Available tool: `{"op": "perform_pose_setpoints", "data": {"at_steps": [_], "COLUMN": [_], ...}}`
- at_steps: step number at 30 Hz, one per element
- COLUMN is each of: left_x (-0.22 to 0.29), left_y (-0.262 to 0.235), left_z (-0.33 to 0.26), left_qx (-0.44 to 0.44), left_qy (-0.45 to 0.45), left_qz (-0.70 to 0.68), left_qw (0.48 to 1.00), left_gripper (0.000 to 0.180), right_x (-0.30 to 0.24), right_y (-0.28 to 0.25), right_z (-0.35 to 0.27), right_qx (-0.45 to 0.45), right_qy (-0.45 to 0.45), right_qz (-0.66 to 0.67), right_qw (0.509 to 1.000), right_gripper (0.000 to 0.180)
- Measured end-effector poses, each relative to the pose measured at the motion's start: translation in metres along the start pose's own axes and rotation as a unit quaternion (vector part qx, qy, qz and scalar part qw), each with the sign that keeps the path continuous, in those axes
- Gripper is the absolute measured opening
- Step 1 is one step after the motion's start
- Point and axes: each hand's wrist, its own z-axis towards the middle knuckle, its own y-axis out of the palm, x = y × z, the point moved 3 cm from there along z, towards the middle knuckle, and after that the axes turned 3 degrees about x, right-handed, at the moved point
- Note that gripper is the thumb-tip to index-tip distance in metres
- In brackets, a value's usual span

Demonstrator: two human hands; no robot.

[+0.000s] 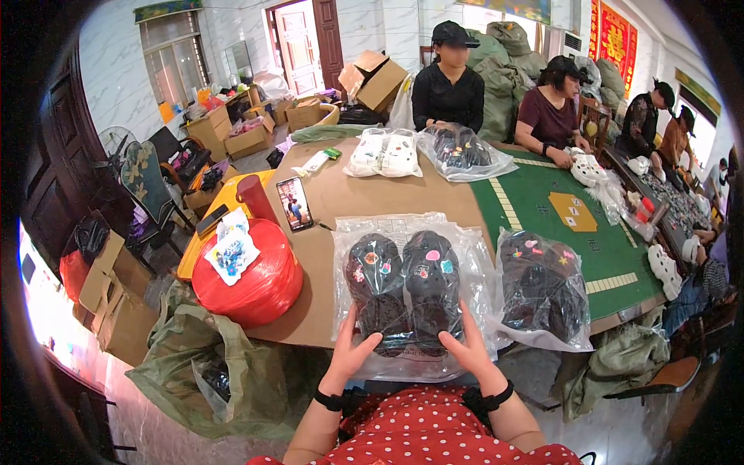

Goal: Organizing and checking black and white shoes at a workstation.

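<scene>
The left hand's fingers (363, 335) and the right hand's fingers (457, 335) are grasping the near end of a clear bag (409, 291) holding a pair of black clogs (404, 285). The clogs' heels hide under the thumbs. The bag lies at the near edge of the cardboard-covered surface (364, 194), overhanging it slightly. A second bagged pair (544, 288) sits just beside it on the right; bare cardboard lies to the left.

Head camera looks down and forward, close over the table (325, 209).
</scene>
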Motion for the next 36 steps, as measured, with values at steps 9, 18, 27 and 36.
{"op": "perform_pose_setpoints", "data": {"at_steps": [9,18,27,36], "left_x": [0.001,0.003,0.010,0.008], "left_y": [0.003,0.006,0.011,0.012], "left_z": [0.001,0.003,0.009,0.017], "left_qx": [0.000,0.008,0.019,0.017], "left_qy": [0.010,0.001,-0.020,-0.031], "left_qz": [-0.022,-0.050,-0.058,-0.098], "left_qw": [1.000,0.999,0.998,0.995], "left_gripper": [0.091,0.085,0.073,0.065], "right_x": [0.006,0.013,0.017,0.002], "right_y": [0.000,0.002,0.004,0.008], "right_z": [0.000,0.005,0.011,0.017], "right_qx": [0.007,0.016,0.033,0.046], "right_qy": [0.005,0.024,0.031,0.029], "right_qz": [0.000,-0.022,-0.004,0.039], "right_qw": [1.000,0.999,0.999,0.998], "right_gripper": [0.088,0.081,0.082,0.078]}}
